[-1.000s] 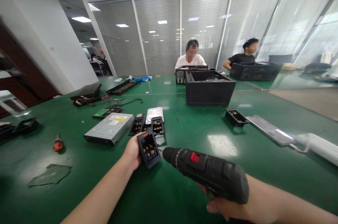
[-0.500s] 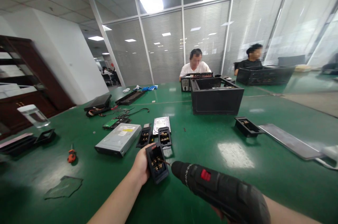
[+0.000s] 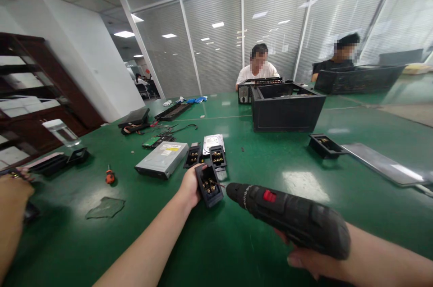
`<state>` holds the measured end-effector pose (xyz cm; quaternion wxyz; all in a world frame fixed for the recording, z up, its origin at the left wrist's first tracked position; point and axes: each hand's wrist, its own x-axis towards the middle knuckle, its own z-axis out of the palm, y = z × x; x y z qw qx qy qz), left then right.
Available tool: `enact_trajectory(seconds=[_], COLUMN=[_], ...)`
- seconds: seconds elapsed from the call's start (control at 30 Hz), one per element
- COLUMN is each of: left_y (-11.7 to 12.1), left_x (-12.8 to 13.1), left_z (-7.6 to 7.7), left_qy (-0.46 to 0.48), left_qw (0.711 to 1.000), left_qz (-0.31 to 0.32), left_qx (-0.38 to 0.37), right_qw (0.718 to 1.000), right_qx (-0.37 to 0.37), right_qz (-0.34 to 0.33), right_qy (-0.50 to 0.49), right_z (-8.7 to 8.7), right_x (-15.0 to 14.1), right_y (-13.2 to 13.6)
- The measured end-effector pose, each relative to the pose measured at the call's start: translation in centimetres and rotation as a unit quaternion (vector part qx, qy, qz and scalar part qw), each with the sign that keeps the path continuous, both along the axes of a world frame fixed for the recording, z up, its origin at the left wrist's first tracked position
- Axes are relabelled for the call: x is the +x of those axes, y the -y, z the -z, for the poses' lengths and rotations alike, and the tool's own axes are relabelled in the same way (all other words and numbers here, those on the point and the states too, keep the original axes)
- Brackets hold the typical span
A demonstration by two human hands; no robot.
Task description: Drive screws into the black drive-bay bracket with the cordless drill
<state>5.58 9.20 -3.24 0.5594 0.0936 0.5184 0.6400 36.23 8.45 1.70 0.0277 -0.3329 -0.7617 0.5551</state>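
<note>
My left hand grips a small black plastic bracket with brass contacts, held tilted on its edge on the green table. My right hand is wrapped round a black cordless drill with a red switch. The drill's nose points left at the bracket, close to its inner face. Two more black brackets lie just behind, beside a silver optical drive and a hard disk.
An open black computer case stands mid-table. Another black bracket and a metal panel lie right. An orange screwdriver, a plastic scrap and cables lie left. Two people sit across the table. Another person's arm enters at left.
The view has swung left and slightly down. The drill and the bracket stay together, with the drill's nose kept at the bracket. An arm has come into view at the left edge.
</note>
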Motion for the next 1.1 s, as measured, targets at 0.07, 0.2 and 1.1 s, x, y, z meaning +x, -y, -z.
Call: enact_trajectory(seconds=[0.07,0.2,1.1], left_y=[-0.03,-0.1,-0.15], left_x=[0.04,0.1,0.34], left_z=[0.03,0.05,-0.42], left_qy=[-0.003,-0.002,-0.007], left_qw=[1.0,1.0,1.0], left_qz=[-0.003,0.0,0.002], left_qx=[0.009,0.004,0.0], right_qw=[1.0,1.0,0.999], right_qx=[0.002,0.009,0.016], right_qz=[-0.014,-0.01,-0.043], right_qy=[-0.007,0.002,-0.003], right_z=[0.12,0.52,-0.01], right_x=[-0.01,0.16,0.41], right_y=[0.0,-0.14,-0.27])
